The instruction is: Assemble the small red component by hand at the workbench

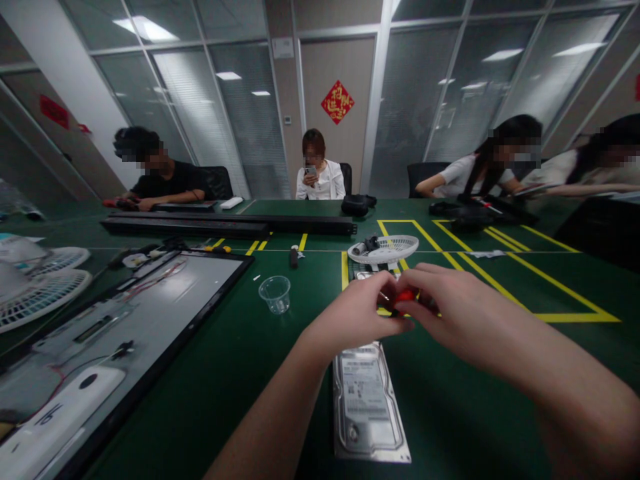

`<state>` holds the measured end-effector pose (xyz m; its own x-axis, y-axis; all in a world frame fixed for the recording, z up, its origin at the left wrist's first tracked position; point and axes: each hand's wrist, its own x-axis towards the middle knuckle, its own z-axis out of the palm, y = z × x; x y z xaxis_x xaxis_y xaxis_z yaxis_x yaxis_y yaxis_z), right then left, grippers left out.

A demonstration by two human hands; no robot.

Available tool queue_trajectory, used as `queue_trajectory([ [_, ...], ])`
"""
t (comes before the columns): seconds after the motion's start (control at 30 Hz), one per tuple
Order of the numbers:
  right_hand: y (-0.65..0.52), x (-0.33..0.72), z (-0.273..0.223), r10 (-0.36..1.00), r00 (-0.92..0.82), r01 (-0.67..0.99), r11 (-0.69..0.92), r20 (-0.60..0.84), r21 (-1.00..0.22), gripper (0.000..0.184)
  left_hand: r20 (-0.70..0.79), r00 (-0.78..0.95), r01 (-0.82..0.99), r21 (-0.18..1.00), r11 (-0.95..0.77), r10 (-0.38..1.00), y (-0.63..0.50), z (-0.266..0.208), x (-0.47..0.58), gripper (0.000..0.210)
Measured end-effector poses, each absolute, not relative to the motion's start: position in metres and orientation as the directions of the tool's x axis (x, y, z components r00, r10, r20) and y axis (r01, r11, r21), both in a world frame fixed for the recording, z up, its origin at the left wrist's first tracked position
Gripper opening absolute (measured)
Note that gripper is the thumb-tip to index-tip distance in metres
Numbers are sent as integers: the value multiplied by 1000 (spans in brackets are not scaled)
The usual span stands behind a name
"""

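My right hand (445,300) is closed around a small red-handled tool (406,300), with its red part showing between the fingertips. Close against it, my left hand (357,310) has thumb and fingers curled in toward a thin metal bit, and whatever it pinches is mostly hidden. Both hands hover just beyond the hard drive (367,407), which lies label side up on the green table (260,400). Left of my left hand stands a clear plastic cup (276,297). Behind my hands sits a white grille-like round cover (403,248) with a dark grey part (369,245) on it.
A large opened display panel (165,313) fills the left side, beside white fan grilles (45,293). Long black bars (240,225) lie across the back. Yellow tape (575,317) marks the right side. Several people sit along the far edge.
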<state>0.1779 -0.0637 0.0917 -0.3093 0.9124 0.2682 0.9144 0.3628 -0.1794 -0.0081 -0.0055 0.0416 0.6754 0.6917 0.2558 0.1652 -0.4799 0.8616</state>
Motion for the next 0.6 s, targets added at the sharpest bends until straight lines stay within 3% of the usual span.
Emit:
queue_trajectory([
  [0.07, -64, 179, 92, 939, -244, 945, 287, 241, -159, 5, 251, 695, 155, 863, -482, 673, -5, 41, -8, 29],
  [0.33, -66, 182, 91, 892, -369, 877, 427, 260, -220, 30, 269, 686, 164, 848, -504, 677, -5, 43, -8, 20],
  [0.47, -64, 181, 90, 923, -283, 929, 331, 260, -163, 9, 247, 682, 165, 865, -474, 688, -5, 40, -7, 34],
  [0.6, -66, 181, 92, 926, -262, 935, 314, 273, -165, 9, 234, 701, 144, 879, -455, 673, -4, 40, -6, 27],
])
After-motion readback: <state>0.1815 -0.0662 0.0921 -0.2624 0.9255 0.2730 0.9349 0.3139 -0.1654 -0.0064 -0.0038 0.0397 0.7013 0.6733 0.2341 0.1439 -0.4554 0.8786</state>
